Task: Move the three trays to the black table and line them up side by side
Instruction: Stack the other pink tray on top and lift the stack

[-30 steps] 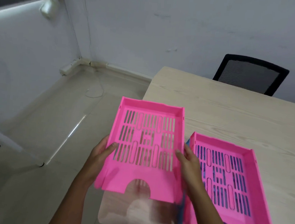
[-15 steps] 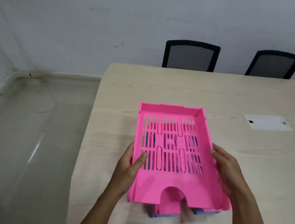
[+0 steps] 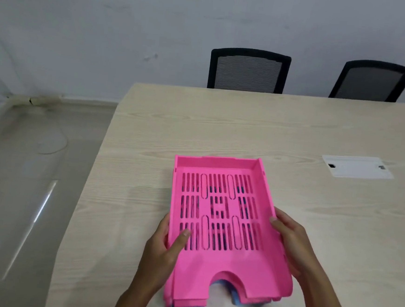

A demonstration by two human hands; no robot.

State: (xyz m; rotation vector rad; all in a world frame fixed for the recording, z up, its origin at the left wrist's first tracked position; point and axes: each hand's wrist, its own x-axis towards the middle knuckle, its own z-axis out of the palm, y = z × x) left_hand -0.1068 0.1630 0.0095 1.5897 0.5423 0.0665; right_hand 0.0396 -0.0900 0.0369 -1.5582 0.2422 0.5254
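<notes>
A pink slotted tray lies on top of a stack on the light wooden table. Under it I see the edge of another pink tray and a blue tray at the bottom. My left hand grips the stack's left side, thumb on the top tray's floor. My right hand holds the right side wall. No black table is in view.
Two black mesh chairs stand behind the table's far edge. A white cable cover plate is set into the table at the right. Bare floor lies to the left, past the table's left edge.
One second ago I held the top pink tray out over the floor at the left. It came right onto the other trays and now sits nested on them, with both hands at the stack's sides.
</notes>
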